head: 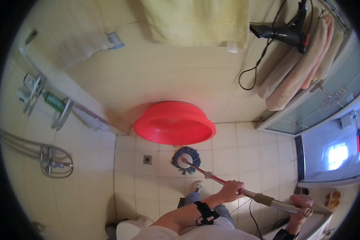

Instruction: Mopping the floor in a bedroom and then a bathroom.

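Note:
A spin mop's telescopic handle runs slantwise from lower right up to the centre. My left hand grips its red and metal middle part. Near the top end of the handle, my right hand is closed around the pole. The mop's round head with blue-grey strands rests on the tiled floor, just in front of a red plastic basin. That basin is tilted on its side, leaning against the wall. A square floor drain lies left of the mop head.
Towels and a black hair dryer hang at upper right beside a glass door. A shower mixer is on the left wall. A white toilet stands at lower left. A black cable trails below the handle.

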